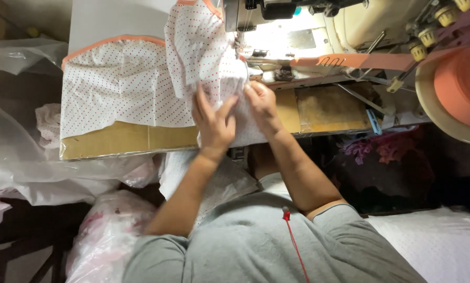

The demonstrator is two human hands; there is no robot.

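Observation:
White fabric with small red dots and a salmon-orange trim (125, 84) lies over the sewing table. My left hand (213, 121) presses flat on a bunched part of this fabric, fingers spread. Right beside it, my right hand (261, 102) pinches the same fabric near the needle area of the sewing machine (298, 31). A band of orange tape (350, 61) runs from the right toward the needle.
A large roll of orange tape (460, 86) sits at the right on the machine. The brown table edge (114, 141) shows below the fabric. Clear plastic bags with cloth (104, 230) pile up at the left. More white fabric (439, 241) lies lower right.

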